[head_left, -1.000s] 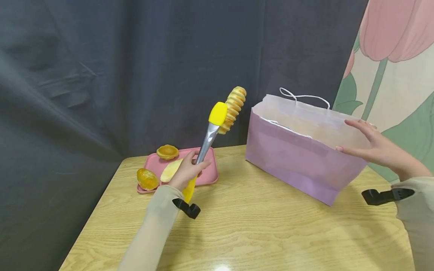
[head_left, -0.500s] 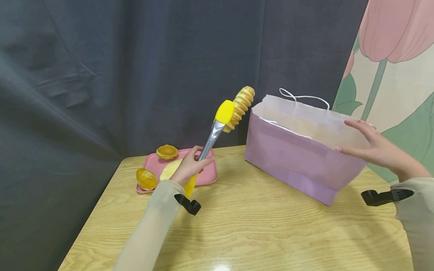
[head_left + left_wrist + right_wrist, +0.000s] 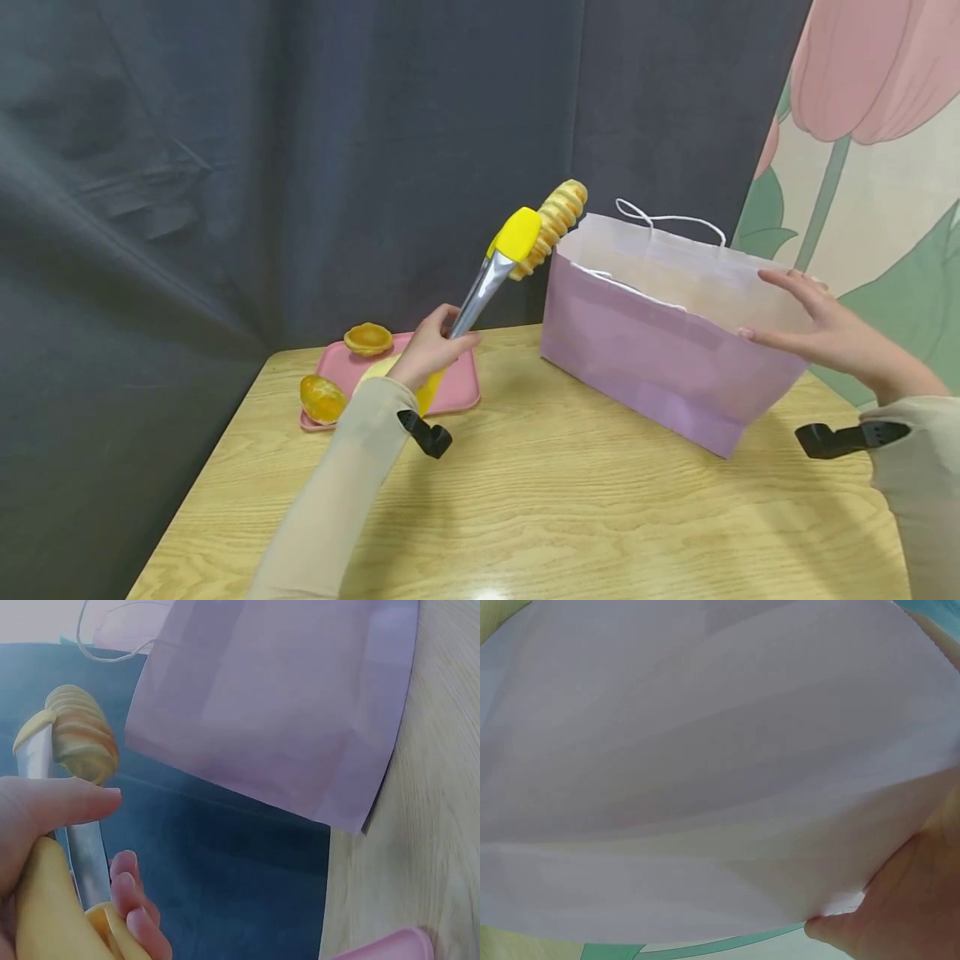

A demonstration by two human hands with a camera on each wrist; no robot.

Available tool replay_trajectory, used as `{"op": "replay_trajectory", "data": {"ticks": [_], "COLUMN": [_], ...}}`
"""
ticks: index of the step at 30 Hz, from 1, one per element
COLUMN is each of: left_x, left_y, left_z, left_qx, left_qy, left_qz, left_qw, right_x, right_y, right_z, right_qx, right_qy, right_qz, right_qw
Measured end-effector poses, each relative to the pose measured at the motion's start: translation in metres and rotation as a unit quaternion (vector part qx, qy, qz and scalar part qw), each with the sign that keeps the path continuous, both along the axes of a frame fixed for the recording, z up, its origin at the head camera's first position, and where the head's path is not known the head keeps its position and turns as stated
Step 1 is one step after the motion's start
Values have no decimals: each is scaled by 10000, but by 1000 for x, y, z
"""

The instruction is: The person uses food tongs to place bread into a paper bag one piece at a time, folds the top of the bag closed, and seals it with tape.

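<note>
1. I see the left hand (image 3: 433, 346) of the person gripping the metal tongs (image 3: 483, 287), with thumb on one side and fingers on the other.
2. Between the yellow tips (image 3: 519, 235) of these tongs is a ridged bread (image 3: 558, 221). It is up in the air, slanted, in front of the dark curtain (image 3: 420, 150) and near the left upper corner of the paper bag (image 3: 660, 358).
3. The bag is lilac and stands on the wooden table (image 3: 570, 517), its mouth spread wide; white cord handles (image 3: 686, 219) rise from it.
4. The right hand (image 3: 836, 337) is at the right end of this mouth — thumb and fingers stretched apart, not clenched, touching the paper.
5. At the left, a pink tray (image 3: 459, 387) lies on the table. On it I notice a small tart (image 3: 368, 339) at the back, a glossy bun (image 3: 322, 398) at the left edge, and a pale flat piece (image 3: 375, 368) — partly hidden by the left hand and sleeve.
6. Behind the bag, at the right, the wall shows a painted pink tulip (image 3: 855, 71).
</note>
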State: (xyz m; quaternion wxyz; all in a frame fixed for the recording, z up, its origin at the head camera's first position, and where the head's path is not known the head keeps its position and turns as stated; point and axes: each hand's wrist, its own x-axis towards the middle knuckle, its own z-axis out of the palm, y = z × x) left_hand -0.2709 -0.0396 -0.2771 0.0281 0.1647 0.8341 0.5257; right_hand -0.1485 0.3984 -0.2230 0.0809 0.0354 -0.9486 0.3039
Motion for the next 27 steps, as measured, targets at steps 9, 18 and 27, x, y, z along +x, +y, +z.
{"op": "replay_trajectory", "data": {"ticks": [9,18,27], "left_x": [1,-3,-4], "left_y": [19,38,61], "left_z": [11,26,36], "left_qx": [-348,-825,-1451], "left_qy": [303,971,1512], "left_qz": [-19,248,380], "left_qw": [9989,9915,9771], "right_x": [0,1,3], "right_y": [6,12,15], "right_z": [-6,-4,-3], "right_qx": [-28,-13,26], "right_qy": [98,214,253], "right_qz": [18,61,9], "right_qw": [9999,9998,9997]}}
